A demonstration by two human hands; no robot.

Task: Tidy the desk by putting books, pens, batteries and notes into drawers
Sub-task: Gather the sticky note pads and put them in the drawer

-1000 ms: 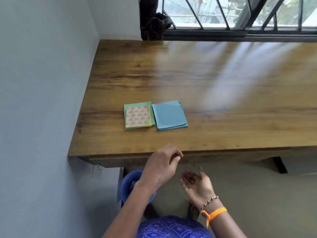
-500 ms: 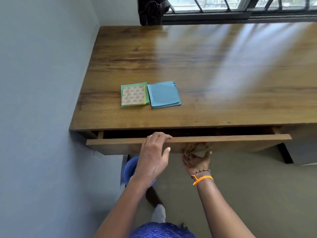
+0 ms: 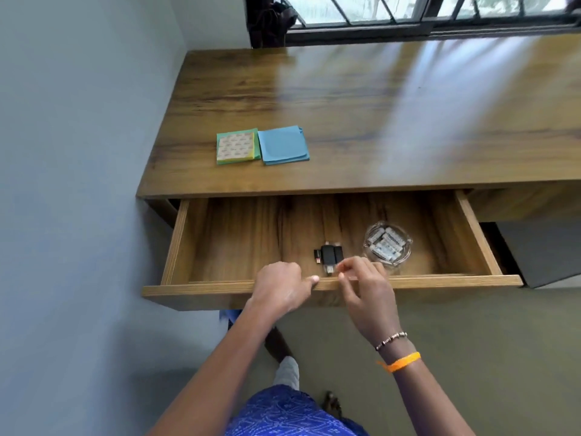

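The desk drawer (image 3: 239,243) stands pulled far out. My left hand (image 3: 281,289) grips its front panel (image 3: 195,289), fingers curled over the edge and thumb on top. My right hand (image 3: 366,289) sits just to the right over the same edge, fingers loosely bent, with nothing visible in it. On the desk top (image 3: 377,105) lie a green and yellow sticky-note pad (image 3: 237,146) and a stack of blue notes (image 3: 284,145), side by side. Inside the drawer, a glass dish (image 3: 405,250) holds several white batteries (image 3: 386,243), and small black USB-like devices (image 3: 328,254) lie beside it.
A grey-blue wall runs along the left side of the desk. A barred window (image 3: 408,11) and a dark cloth (image 3: 272,22) are at the back. A grey cabinet front (image 3: 540,253) stands at the right, under the desk. Below is bare floor (image 3: 471,325).
The drawer has gone from shut to pulled far out, showing its contents. My left hand stayed on the front panel; my right hand moved from under the panel to above its edge.
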